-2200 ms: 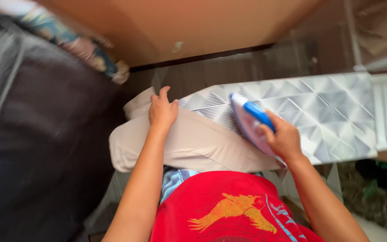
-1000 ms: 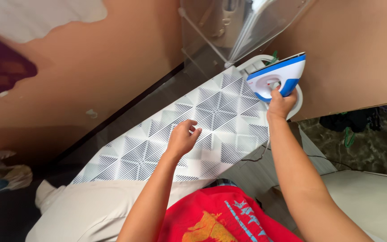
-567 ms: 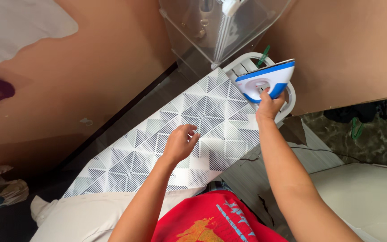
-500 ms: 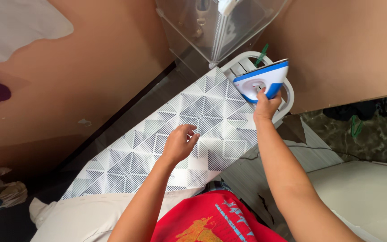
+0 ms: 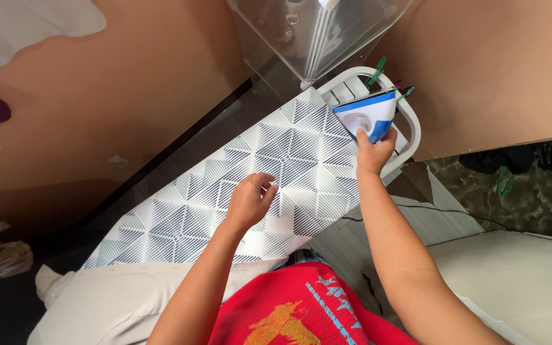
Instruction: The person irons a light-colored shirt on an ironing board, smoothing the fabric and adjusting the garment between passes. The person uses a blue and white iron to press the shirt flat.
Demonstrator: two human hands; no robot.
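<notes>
Fingers of right hand (image 5: 373, 155) round blue-white iron (image 5: 367, 115), upright on rack.

Right hand (image 5: 373, 153) gripping, left hand (image 5: 250, 201) curled — arms outstretched

Right hand (image 5: 373, 153) closed around the rear of a blue-and-white plastic steam iron (image 5: 367, 115), which stands over the white open-frame iron rest (image 5: 410, 121) at the far end of the ironing board. Left hand (image 5: 249, 201), fingers loosely curled, lies on the board's grey-and-white geometric-patterned cover (image 5: 225, 198), well apart from the iron. Nearer than the left hand, a beige cloth garment (image 5: 116, 303) drapes over the board's near end.
</notes>
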